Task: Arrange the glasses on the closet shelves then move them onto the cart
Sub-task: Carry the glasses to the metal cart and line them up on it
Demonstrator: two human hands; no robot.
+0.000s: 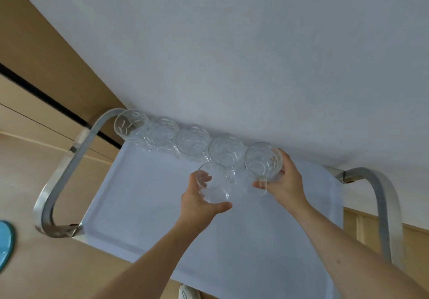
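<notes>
Two hands (pixel 199 196) (pixel 286 182) w/ unlabelled glasses (pixel 213 185) (pixel 263 161); cart (pixel 139 194) below.

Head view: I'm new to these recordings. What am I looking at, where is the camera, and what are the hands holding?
There is no machine here. The camera sits on a person's head, looking down at their bare arms. Below is a cart with a pale tray top and metal handles, standing against a white wall. Four clear patterned glasses stand in a row along the tray's far edge. The left hand holds a plain glass above the tray. The right hand holds a patterned glass at the row's right end.
</notes>
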